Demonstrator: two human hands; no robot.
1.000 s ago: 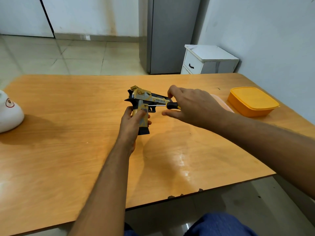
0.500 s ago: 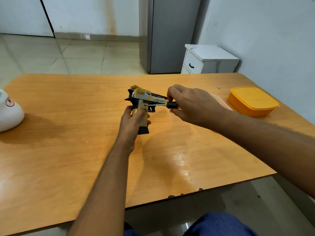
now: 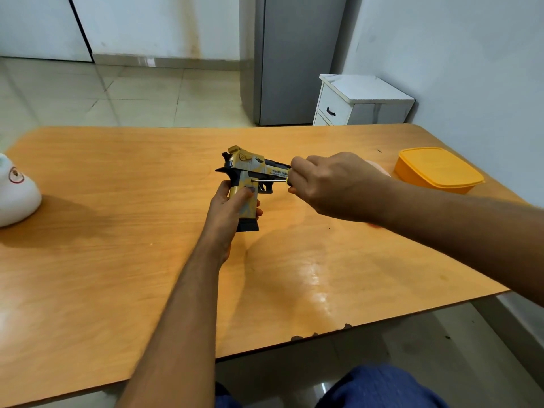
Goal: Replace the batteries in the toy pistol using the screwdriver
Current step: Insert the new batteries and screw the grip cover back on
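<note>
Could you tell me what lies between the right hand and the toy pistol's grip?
In the head view, the screwdriver's thin metal shaft bridges right hand and yellow-black toy pistol.

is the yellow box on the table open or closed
Closed. The yellow box sits at the table's right edge with its lid flat across the whole top, and nothing of its inside shows.

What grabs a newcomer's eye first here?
The yellow-and-black toy pistol, held above the middle of the wooden table: the left hand grips its handle while the right hand drives a screwdriver into the grip's side. Next, the orange lidded container at the table's far right edge.
</note>
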